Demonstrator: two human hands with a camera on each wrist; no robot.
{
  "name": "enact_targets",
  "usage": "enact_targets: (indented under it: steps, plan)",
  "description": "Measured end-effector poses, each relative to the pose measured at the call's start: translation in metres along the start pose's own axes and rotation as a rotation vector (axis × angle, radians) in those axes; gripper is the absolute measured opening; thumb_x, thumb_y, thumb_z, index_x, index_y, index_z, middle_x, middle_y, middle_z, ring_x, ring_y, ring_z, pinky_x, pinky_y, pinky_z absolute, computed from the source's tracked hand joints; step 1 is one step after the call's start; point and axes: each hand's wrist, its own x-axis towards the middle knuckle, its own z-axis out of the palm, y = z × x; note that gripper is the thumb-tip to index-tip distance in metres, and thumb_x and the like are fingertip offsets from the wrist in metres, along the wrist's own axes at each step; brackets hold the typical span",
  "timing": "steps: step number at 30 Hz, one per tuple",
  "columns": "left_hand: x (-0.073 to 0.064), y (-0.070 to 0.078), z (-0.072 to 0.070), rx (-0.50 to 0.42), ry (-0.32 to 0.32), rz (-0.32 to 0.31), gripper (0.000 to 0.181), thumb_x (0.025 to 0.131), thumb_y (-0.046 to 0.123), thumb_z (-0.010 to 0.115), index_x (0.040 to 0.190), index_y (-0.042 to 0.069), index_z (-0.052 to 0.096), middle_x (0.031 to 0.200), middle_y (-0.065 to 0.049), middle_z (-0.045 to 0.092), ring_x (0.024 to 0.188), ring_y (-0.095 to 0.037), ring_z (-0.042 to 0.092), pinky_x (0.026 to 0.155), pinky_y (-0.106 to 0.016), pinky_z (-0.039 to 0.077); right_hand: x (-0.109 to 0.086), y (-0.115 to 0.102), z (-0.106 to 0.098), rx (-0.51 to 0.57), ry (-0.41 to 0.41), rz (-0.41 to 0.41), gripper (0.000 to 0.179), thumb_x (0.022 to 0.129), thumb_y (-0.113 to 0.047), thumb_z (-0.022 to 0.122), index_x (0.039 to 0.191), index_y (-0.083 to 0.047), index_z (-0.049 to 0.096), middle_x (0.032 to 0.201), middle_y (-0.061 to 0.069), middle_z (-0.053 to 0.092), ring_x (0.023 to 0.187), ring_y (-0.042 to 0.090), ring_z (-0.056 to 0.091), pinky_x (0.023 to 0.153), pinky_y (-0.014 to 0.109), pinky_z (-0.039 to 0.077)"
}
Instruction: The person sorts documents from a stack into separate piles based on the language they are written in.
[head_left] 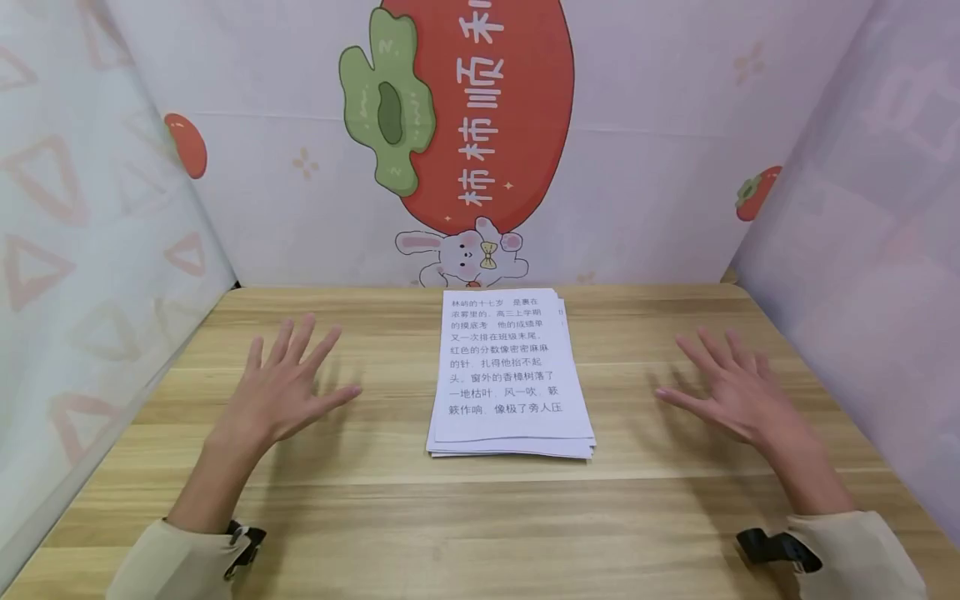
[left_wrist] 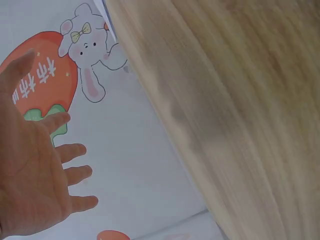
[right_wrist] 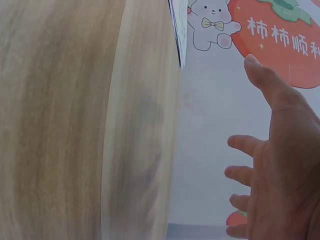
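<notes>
At the far left of the frame hangs a white side cloth [head_left: 45, 275] with pink triangle shapes. Next, left of the middle, is the left hand [head_left: 281, 396], held over the wood table [head_left: 337, 533]. Its fingers are spread wide and it has hold of nothing. A black band [head_left: 243, 546] sits by its sleeve, lower left.

In the middle of the frame lies the paper stack [head_left: 506, 358], flat, with printed words on top. The sheets don't line up at the bottom edge. It should be light and bendy. The loose sheets may slide apart, and they could crease or tear. Both long sides look like good places to hold. The back cloth [head_left: 660, 100], with its big red fruit picture [head_left: 510, 125], stands right behind the top edge, so fingers may bump there.

Right of the middle is the right hand [head_left: 731, 392], over the table too, fingers spread, holding nothing.
</notes>
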Motion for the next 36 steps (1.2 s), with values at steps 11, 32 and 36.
enact_targets:
  steps: [11, 32, 36]
  plan:
    - [0.014, 0.009, 0.002, -0.019, -0.033, 0.025, 0.089, 0.097, 0.065, 0.055, 0.163, 0.010, 0.031, 0.169, -0.028, 0.014, 0.153, -0.053, 0.013, 0.118, -0.077, 0.010, 0.014, -0.006, -0.001, -0.011, 0.028, -0.036, 0.092, 0.097, -0.063, 0.059, 0.161, -0.004, 0.029, 0.162, 0.034, 0.026, 0.150, 0.058, 0.013, 0.110, 0.084, 0.015]
    - [0.050, 0.037, 0.014, -0.139, -0.048, 0.017, 0.071, 0.101, 0.039, 0.066, 0.156, 0.002, 0.041, 0.152, -0.030, 0.047, 0.136, -0.049, 0.048, 0.098, -0.070, 0.049, 0.040, -0.027, 0.002, 0.201, 0.038, -0.087, 0.063, 0.101, -0.035, 0.067, 0.141, 0.011, 0.053, 0.133, 0.036, 0.060, 0.119, 0.052, 0.060, 0.097, 0.068, 0.050]
    - [0.056, 0.043, 0.017, -0.221, -0.076, 0.015, 0.068, 0.101, 0.033, 0.066, 0.155, 0.000, 0.043, 0.151, -0.030, 0.048, 0.138, -0.047, 0.047, 0.102, -0.070, 0.047, 0.046, -0.033, 0.006, 0.280, 0.029, -0.066, 0.058, 0.101, -0.030, 0.069, 0.139, 0.011, 0.054, 0.126, 0.035, 0.065, 0.112, 0.050, 0.066, 0.093, 0.064, 0.055]
